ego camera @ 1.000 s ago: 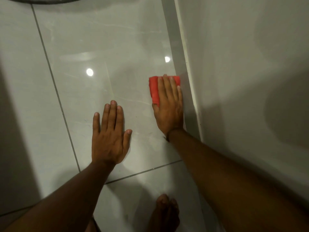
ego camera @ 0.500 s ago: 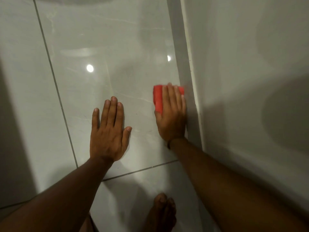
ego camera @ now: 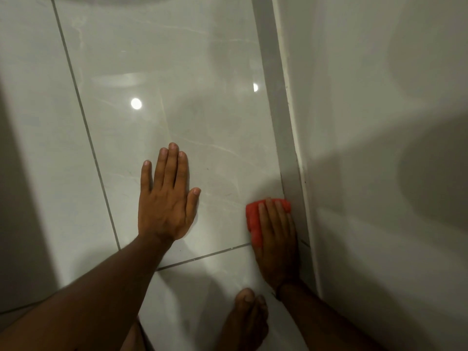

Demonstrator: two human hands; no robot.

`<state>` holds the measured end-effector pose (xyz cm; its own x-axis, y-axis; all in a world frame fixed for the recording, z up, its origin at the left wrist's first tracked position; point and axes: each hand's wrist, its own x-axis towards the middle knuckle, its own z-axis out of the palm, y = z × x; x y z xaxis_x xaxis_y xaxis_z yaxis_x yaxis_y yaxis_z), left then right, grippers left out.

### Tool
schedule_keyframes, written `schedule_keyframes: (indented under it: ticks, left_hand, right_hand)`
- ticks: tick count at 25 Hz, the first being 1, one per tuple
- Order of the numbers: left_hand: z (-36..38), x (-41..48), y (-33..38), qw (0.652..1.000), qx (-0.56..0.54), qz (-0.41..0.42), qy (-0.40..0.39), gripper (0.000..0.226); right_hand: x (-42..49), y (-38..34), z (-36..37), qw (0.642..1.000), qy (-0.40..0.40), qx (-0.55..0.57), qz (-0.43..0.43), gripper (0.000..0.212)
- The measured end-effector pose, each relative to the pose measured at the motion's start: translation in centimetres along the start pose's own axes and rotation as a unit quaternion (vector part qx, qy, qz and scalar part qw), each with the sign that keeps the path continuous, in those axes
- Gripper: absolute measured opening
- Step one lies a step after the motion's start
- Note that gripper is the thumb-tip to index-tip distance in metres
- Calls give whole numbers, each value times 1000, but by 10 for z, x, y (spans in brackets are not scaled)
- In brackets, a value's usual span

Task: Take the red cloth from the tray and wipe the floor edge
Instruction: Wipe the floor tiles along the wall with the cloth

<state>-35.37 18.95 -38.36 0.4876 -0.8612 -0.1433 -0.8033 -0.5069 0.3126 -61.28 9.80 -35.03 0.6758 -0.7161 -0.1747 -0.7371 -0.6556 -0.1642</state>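
cloth (ego camera: 253,220) under flat right hand (ego camera: 278,245)

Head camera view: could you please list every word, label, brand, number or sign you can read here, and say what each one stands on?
None: no readable text shows anywhere in this view.
The red cloth under the right hand is plain, with no tag or print showing.
The floor tiles, the skirting strip and the wall carry no lettering; the bright spots are light reflections.
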Motion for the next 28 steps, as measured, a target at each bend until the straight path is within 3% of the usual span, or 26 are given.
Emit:
schedule_keyframes:
  ticks: [6,14,21,28]
  left_hand:
    - [-3,1,-1,1000,13,-5,-1,80]
    - [-1,0,0,1000,22,-3,7,80]
    - [0,1,-1,1000,28,-1,6,79]
    - [-2,0,-1,1000,29,-6,-5,81]
  right_hand:
    - [169,-36,-14,998,52,26,17,70]
    - [74,-10,-7,1000,19,-10,-21,64]
    - [251,-47,-32,1000,24,-2,3,72]
    - [117,-22,-20,1000,-3,3,-9,64]
